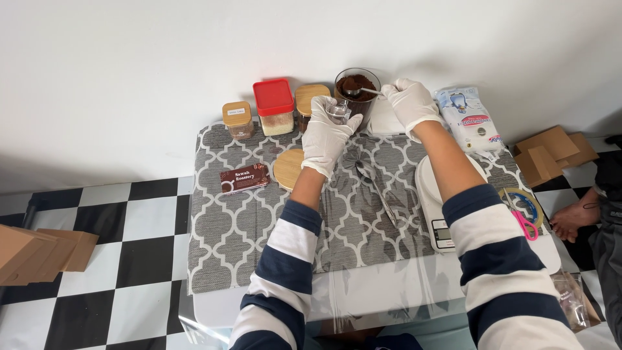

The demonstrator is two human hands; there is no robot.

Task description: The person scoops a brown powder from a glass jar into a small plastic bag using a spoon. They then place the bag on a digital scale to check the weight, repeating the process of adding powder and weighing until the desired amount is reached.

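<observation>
My left hand [326,133], in a white glove, holds a small clear cup [338,110] beside a glass jar of brown coffee grounds [356,86]. In a matching glove, my right hand [411,102] grips a metal spoon [367,91] whose bowl dips into the grounds at the jar's mouth. Both hands are at the far edge of the small table, over a grey patterned mat [240,220]. The jar's round wooden lid [289,169] lies flat on the mat near my left wrist.
Along the wall stand a wooden-lidded jar [238,119], a red-lidded container [274,106] and another wooden-lidded jar [308,98]. A brown box [244,178], a second spoon [376,185], a white scale [433,207], a white bag [470,118], tape and pink scissors [523,220] share the table. Another person's bare foot [573,219] is at right.
</observation>
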